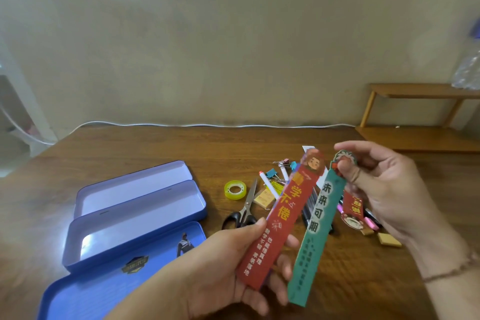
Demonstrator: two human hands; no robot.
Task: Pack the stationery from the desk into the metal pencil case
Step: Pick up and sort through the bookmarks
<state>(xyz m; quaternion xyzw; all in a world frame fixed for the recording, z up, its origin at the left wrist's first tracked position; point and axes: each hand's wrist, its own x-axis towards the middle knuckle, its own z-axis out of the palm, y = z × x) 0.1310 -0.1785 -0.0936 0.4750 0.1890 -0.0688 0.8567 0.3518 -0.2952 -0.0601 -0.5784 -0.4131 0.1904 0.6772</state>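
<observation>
Your left hand [233,265] clasps the red bookmark [281,218]; your right hand [384,189] pinches the green bookmark [317,231] by its top. Both strips run lengthwise toward upper right. The open pencil case [135,215] lies left of frame, nearer your left hand.

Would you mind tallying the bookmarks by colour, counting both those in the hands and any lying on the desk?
Red bookmarks: 2, one held in the left hand at, one lying on the desk at
Green bookmarks: 1, pinched at its top by the right hand at
Total: 3
</observation>
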